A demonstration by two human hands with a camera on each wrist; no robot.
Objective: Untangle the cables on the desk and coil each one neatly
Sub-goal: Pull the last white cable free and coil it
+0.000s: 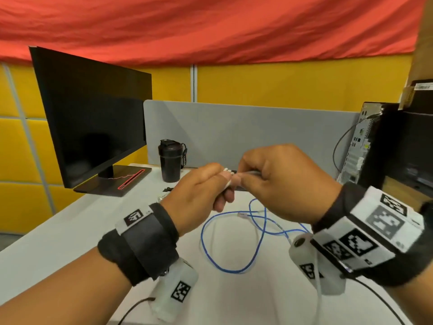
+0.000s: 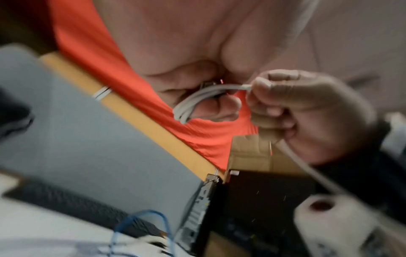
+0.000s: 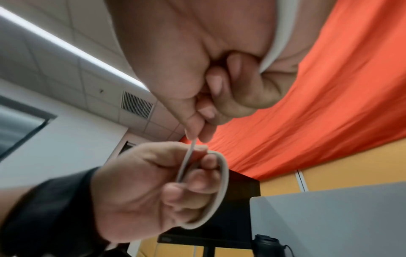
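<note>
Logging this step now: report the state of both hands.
Left hand: closed, gripping the small coil of the white cable.
Right hand: closed, pinching the same white cable next to the coil.

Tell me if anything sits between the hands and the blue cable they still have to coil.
Nothing visible blocks it. The blue cable lies loose on the desk, directly below the left hand and right hand. Both hands are occupied, though, gripping the white cable, so they cannot take it yet.
</note>
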